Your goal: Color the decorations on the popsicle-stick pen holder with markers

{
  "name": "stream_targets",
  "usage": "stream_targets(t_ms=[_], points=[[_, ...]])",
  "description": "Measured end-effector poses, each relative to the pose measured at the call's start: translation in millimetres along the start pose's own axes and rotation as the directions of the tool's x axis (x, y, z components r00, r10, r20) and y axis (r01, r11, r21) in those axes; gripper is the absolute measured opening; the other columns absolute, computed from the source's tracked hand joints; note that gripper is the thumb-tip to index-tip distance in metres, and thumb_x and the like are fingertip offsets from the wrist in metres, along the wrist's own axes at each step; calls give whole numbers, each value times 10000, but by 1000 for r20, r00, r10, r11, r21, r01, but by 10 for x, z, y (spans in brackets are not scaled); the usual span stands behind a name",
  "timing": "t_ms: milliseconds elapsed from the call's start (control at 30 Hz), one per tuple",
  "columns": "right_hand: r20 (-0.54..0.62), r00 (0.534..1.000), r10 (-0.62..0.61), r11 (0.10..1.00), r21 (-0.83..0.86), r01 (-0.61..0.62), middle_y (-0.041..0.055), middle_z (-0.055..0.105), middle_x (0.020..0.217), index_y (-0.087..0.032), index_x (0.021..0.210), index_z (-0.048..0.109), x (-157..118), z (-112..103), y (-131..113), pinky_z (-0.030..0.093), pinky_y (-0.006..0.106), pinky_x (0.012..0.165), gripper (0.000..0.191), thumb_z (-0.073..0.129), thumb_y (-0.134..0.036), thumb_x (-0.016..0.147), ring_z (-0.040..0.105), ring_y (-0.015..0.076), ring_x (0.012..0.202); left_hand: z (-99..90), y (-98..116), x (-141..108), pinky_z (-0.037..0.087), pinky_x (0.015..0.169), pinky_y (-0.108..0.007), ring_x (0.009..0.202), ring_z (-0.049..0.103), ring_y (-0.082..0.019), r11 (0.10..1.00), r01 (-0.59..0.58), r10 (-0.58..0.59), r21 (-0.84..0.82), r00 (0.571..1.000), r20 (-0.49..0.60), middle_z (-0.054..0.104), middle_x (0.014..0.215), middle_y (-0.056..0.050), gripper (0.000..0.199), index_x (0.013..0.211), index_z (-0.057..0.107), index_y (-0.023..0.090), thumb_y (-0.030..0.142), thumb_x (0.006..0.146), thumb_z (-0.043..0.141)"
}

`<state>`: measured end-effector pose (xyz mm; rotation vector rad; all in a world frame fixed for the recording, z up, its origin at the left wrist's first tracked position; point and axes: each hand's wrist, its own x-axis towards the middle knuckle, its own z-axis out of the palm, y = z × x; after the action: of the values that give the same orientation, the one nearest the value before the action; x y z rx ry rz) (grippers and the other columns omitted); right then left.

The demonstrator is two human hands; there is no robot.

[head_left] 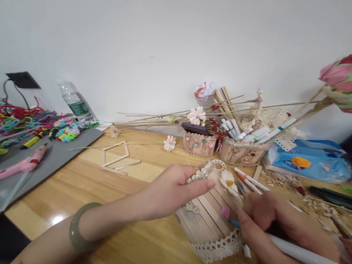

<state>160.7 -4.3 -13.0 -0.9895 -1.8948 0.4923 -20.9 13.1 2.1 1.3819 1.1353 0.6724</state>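
The left hand (180, 184) pinches the beaded upper edge of the wooden-slat panel (205, 207), held between both hands. The right hand (270, 215) grips a white marker (316, 259) near the pink patch (225, 212); tip contact is unclear. Light strokes and firm left-hand support should keep edges neat.

One tabletop (65, 185); two craft-stick baskets (241, 156); one craft-stick panel (205, 211), with one white flower (228, 182), one green-petalled flower (190, 212) and one lace strip (217, 249) on it. One white-barrelled marker (310, 256) with a blue tip; the markers (261, 133) in the larger basket overlap too much to count. Loose craft sticks (117, 157) in the zigzag: at least four. Two pale-pink blossoms (169, 143), one crumpled paper ball (205, 90), one pink glue gun (21, 167), one green-labelled bottle (77, 103), one green bangle (77, 226).
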Motion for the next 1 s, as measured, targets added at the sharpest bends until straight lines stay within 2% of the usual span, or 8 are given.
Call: stream_targets(t_ms=[133, 267, 400, 500, 633, 833, 1000], points=[[-23, 1000, -11, 1000, 27, 12, -86, 381, 486, -240, 586, 312, 16, 1, -21, 307, 196, 373, 297, 509, -168, 796, 347, 95, 412, 0, 8, 9, 369, 562, -228, 610, 442, -107, 1000, 8, -8, 12, 1000, -12, 482, 667, 1, 334, 778, 553, 127, 459, 794, 514], [3, 1000, -17, 1000, 10, 17, -84, 425, 500, -248, 604, 347, 27, 23, -2, 331, 196, 381, 261, 509, -203, 803, 388, 99, 418, 4, 28, 5, 369, 564, -227, 605, 436, -103, 1000, -1, 1, 2, 1000, -16, 477, 661, 3, 318, 764, 545, 127, 441, 799, 509], [-9, 999, -31, 999, -4, 31, -86, 365, 455, -237, 564, 301, 27, 28, 11, 298, 199, 354, 305, 514, -195, 778, 339, 96, 387, 6, 26, -5, 372, 564, -230, 599, 433, -105, 1000, 14, -14, 19, 1000, -13, 469, 652, 9, 317, 765, 547, 132, 444, 797, 510], [-7, 1000, -4, 1000, 11, 4, -79, 396, 480, -239, 570, 321, 22, 1, -25, 313, 198, 372, 300, 514, -208, 798, 360, 95, 408, 4, 24, -9, 375, 566, -231, 597, 432, -106, 1000, 16, -16, 27, 1000, -19, 469, 651, 11, 324, 774, 551, 137, 458, 790, 512], [60, 998, 30, 1000, -10, -30, -71, 427, 502, -244, 587, 337, 23, -22, -46, 332, 209, 394, 274, 487, -207, 813, 393, 101, 428, 3, 31, -10, 377, 564, -228, 583, 427, -105, 1000, 18, -18, 15, 1000, -22, 468, 639, 17, 337, 769, 552, 143, 479, 777, 521], [12, 1000, 20, 1000, -17, -20, -76, 400, 500, -238, 583, 308, 24, 2, -25, 320, 202, 404, 292, 508, -189, 791, 366, 97, 435, 7, 37, -10, 367, 553, -223, 591, 431, -107, 1000, 17, -16, 25, 1000, -16, 474, 646, 11, 343, 753, 549, 141, 481, 782, 519], [56, 997, 57, 998, 28, -59, -66, 437, 508, -243, 587, 351, 24, 4, -35, 336, 209, 403, 268, 490, -216, 814, 397, 101, 436, 8, 42, -16, 370, 558, -221, 595, 426, -104, 1000, 9, -9, 17, 1000, -30, 478, 653, 12, 332, 744, 535, 142, 471, 781, 523]])
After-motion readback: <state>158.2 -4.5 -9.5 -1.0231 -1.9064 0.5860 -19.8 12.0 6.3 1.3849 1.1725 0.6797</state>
